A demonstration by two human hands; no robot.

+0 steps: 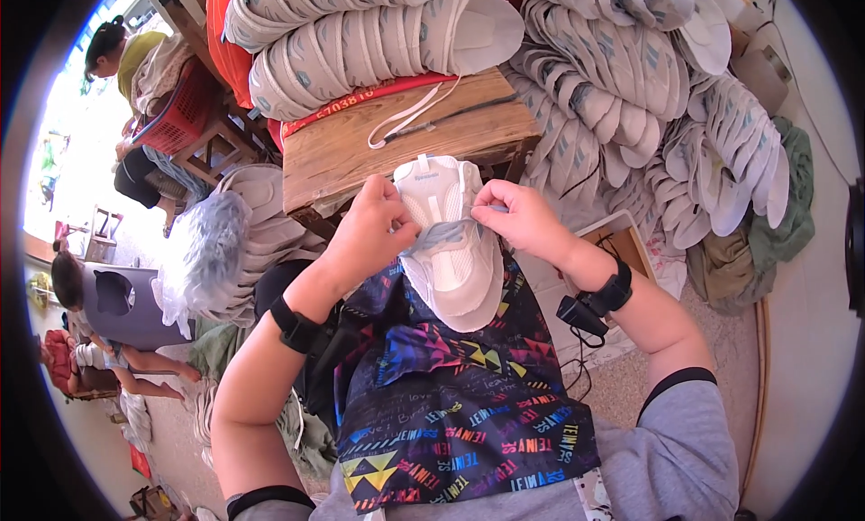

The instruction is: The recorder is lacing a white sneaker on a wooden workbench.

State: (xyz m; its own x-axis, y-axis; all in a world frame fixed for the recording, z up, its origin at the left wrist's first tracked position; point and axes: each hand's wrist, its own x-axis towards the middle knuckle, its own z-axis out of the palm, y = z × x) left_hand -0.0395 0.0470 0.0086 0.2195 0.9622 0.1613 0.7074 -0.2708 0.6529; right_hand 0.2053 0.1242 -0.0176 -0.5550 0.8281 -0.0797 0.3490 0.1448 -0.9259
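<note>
A white shoe upper [450, 282] with a mesh front and a padded tongue lies over my lap, toe towards me. Across its throat runs a bunched grey-blue shoelace [443, 236]. My left hand [377, 219] is closed at the upper's left edge, fingers curled on the lace. On the opposite edge my right hand [521, 216] pinches the lace between thumb and forefinger. What lies inside the curled fingers is partly hidden. Under the upper, a dark apron with bright printing [450, 413] covers my lap.
Ahead stands a wooden bench [333, 165] with a loose white lace [414, 115] and a nested row of shoe uppers [360, 66]. More uppers [613, 79] are heaped at the right. A white box [622, 233] sits by my right forearm. Other people [108, 52] sit at the left.
</note>
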